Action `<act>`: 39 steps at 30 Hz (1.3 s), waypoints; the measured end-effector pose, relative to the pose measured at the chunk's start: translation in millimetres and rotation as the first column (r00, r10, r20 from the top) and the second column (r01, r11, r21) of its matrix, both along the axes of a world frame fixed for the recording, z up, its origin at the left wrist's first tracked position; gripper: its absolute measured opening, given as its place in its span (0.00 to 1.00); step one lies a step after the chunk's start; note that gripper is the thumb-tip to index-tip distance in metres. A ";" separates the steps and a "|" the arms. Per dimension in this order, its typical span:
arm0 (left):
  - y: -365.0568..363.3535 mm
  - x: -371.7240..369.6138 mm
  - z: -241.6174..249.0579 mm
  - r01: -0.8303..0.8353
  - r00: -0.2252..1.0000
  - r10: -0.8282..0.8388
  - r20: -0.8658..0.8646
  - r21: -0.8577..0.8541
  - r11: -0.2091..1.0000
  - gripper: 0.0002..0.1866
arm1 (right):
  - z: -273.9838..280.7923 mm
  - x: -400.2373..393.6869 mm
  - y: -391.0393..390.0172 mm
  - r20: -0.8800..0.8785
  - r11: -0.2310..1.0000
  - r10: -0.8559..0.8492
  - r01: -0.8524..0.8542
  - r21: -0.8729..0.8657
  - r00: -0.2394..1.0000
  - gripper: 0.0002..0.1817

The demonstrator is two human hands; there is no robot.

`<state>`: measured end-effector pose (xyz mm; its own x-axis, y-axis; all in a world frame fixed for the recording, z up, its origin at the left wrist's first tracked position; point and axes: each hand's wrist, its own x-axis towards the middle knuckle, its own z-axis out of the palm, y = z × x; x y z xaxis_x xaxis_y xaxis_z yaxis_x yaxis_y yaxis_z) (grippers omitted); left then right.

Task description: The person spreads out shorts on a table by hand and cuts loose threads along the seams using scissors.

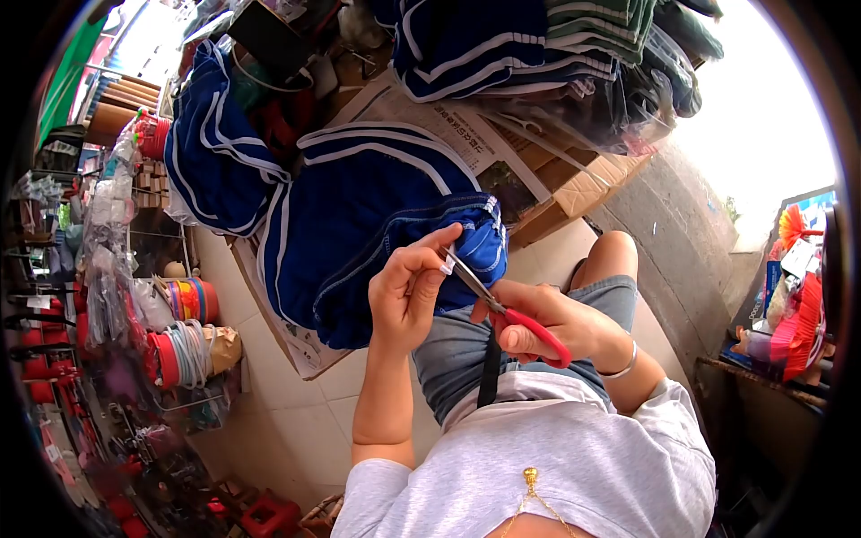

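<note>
My right hand [565,323] is wrapped round the red handles of a pair of scissors [536,335]. The metal blades point up and left, toward the fingertips of my left hand [408,291]. Those fingers pinch a small white piece [447,266] right by the blade tips; whether it is a tag or a bit of cloth I cannot make out. Beside both hands, a blue garment with white stripes [359,211] drapes from the boxes toward my knee. Its gathered end [484,242] lies just behind the scissors.
Folded blue and green striped garments [502,45] are stacked on a cardboard box [583,193] with newspaper [475,134]. Another blue striped garment [215,143] hangs at left. Shelves with coils of cord [184,350] stand left; a red item [807,314] sits at right.
</note>
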<state>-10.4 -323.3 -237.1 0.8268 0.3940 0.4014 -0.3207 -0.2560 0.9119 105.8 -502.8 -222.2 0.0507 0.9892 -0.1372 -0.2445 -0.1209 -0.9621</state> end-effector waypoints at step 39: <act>-143.2 44.2 -52.1 0.204 0.977 -0.130 -0.170 0.554 0.807 0.27 | -2.4 -7.8 -62.6 -0.109 0.657 -0.703 0.701 0.276 0.702 0.36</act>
<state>33.8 -466.5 -289.2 0.9142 -0.0207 0.4047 -0.3059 -0.6901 0.6559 98.1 -565.3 -224.6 0.7460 0.6518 0.1366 -0.1387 0.3527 -0.9254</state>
